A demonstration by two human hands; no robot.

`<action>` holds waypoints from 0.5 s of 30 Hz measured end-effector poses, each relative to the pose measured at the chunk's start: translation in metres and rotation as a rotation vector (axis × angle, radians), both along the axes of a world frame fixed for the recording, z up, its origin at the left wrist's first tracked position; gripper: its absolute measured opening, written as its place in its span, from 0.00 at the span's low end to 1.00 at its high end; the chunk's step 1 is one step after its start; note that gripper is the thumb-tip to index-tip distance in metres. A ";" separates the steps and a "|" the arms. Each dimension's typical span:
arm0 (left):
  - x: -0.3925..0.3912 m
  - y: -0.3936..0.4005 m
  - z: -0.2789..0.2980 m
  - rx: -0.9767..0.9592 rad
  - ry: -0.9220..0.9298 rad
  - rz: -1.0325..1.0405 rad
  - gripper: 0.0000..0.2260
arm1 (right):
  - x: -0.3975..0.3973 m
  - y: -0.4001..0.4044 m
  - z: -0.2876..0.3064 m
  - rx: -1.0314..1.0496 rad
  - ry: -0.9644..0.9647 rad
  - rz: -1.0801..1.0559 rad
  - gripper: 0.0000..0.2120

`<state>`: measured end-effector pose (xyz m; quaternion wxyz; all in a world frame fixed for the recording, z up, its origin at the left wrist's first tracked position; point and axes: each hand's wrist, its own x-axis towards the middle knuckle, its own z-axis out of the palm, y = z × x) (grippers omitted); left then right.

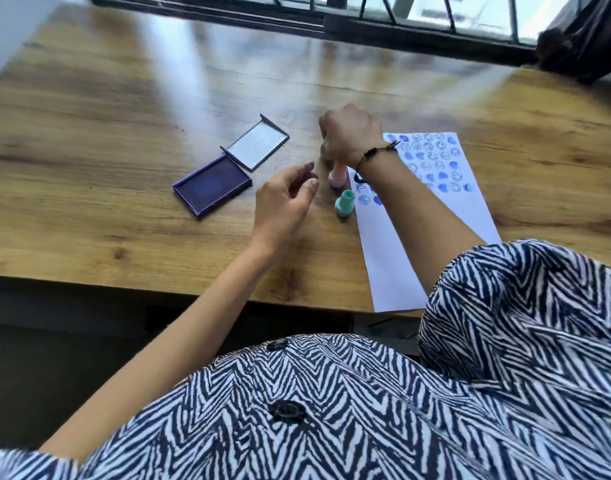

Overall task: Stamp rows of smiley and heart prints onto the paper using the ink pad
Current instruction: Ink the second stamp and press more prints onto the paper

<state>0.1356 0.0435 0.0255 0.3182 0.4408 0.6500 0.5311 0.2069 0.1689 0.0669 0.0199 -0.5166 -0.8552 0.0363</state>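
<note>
A white paper (418, 244) lies at the table's right front, with rows of blue smiley and heart prints (432, 161) on its upper part. An open purple ink pad (212, 187) sits to the left, its lid (259, 145) folded back. Standing upright at the paper's left edge are a pink stamp (338, 175) and a teal stamp (343, 203). My right hand (350, 135) hovers just above the pink stamp, its fingers curled around a small, blurred, mostly hidden stamp. Between the ink pad and the stamps, my left hand (285, 202) hangs with its fingers apart, holding nothing.
The wooden table (124, 98) runs back to a window with dark bars (366, 12). A dark curtain (581, 39) hangs at the far right. The paper's lower corner sticks out over the table's front edge (124, 282).
</note>
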 end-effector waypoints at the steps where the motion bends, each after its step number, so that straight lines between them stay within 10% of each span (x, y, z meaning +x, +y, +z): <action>1: -0.001 0.000 -0.001 -0.002 -0.007 0.005 0.14 | 0.000 0.000 -0.001 -0.023 0.003 0.000 0.13; 9: -0.007 -0.004 -0.008 -0.039 -0.103 0.040 0.13 | 0.029 -0.022 0.007 -0.142 0.096 -0.129 0.22; 15: -0.013 -0.006 -0.010 -0.037 -0.169 0.024 0.13 | 0.024 -0.035 0.007 -0.233 0.321 -0.087 0.07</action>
